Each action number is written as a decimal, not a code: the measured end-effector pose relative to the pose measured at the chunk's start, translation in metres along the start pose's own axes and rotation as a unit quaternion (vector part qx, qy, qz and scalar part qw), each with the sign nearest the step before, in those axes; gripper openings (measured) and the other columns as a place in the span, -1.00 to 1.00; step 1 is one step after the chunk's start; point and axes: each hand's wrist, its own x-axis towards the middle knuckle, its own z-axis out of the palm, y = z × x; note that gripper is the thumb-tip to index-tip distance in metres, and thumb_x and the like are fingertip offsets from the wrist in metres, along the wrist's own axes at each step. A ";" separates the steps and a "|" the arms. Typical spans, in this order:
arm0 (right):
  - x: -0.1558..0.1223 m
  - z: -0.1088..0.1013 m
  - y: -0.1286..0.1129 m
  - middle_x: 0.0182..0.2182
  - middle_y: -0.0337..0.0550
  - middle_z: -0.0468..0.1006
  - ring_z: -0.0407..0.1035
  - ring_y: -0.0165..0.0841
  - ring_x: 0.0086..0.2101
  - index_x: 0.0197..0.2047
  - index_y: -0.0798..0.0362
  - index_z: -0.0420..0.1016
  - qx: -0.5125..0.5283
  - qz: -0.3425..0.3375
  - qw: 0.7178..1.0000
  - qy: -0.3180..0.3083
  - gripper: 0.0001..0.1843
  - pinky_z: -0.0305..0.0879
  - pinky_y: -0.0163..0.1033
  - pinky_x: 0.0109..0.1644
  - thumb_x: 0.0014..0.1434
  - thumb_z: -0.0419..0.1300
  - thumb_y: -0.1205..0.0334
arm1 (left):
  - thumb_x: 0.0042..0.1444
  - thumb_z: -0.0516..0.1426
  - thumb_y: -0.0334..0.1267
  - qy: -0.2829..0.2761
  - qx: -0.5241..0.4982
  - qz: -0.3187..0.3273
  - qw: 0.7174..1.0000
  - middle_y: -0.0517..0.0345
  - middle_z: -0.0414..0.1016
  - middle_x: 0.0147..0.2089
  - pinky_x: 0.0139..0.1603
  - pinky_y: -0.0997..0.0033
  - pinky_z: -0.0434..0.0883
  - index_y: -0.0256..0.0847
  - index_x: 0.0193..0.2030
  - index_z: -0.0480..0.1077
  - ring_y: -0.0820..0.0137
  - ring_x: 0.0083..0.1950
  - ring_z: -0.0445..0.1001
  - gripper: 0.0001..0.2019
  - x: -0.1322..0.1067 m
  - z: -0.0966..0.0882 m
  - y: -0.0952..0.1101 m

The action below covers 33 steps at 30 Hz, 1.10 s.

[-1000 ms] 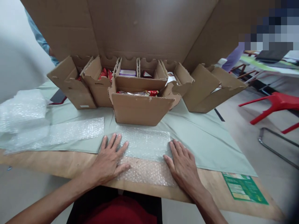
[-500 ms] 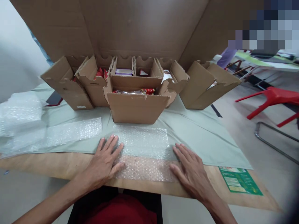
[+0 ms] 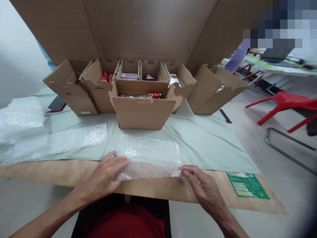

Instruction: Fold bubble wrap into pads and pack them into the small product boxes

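A clear sheet of bubble wrap [image 3: 151, 150] lies across the table's front edge, its near part folded up over itself. At its left end, my left hand [image 3: 106, 173] has its fingers closed on the near corner. My right hand [image 3: 199, 180] pinches the right end of the fold between thumb and fingers. Directly behind the sheet stands an open cardboard box [image 3: 145, 114] with red and clear packets showing inside.
Several open cardboard bins [image 3: 101, 99] line the back under a tall cardboard panel [image 3: 148, 29]. More bubble wrap [image 3: 23, 115] is heaped at the left. A green printed sheet [image 3: 249, 185] lies front right. Off the table, a red stool [image 3: 279, 102] stands beside a metal frame [image 3: 284, 152].
Both hands lay flat beside the sheet; now they grip its ends. The sheet's near edge has been lifted and folded away from me.
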 end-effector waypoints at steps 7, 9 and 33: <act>0.009 -0.013 0.005 -0.02 -0.06 0.65 0.54 -0.14 0.02 0.34 -0.08 0.33 0.116 0.047 0.988 -0.085 -0.25 0.48 -0.06 0.09 0.15 0.34 -0.14 | 0.20 0.09 -0.06 0.064 -0.162 -0.215 0.961 0.24 0.58 -0.40 -0.38 0.39 0.40 -0.11 -0.14 0.55 0.34 -0.40 0.51 -0.73 0.028 -0.008 -0.006; 0.011 -0.003 0.009 -0.06 -0.06 0.65 0.55 -0.16 -0.02 0.36 -0.05 0.30 0.086 0.068 0.992 -0.064 -0.26 0.47 -0.06 0.09 0.18 0.33 -0.05 | 0.16 0.10 -0.04 0.072 -0.164 -0.231 0.956 0.26 0.51 -0.47 -0.44 0.42 0.33 -0.13 -0.14 0.55 0.38 -0.48 0.42 -0.70 0.036 -0.008 -0.009; 0.058 0.025 0.029 -0.37 -0.15 0.54 0.42 -0.25 -0.35 -0.34 -0.01 0.39 -0.011 0.099 0.995 0.017 -0.79 0.31 -0.17 -0.24 0.18 0.19 0.04 | 0.18 0.06 -0.28 0.064 0.081 -0.166 0.981 0.10 0.45 -0.29 -0.20 0.29 0.35 -0.14 -0.38 0.29 0.25 -0.23 0.47 -0.89 0.058 0.003 -0.024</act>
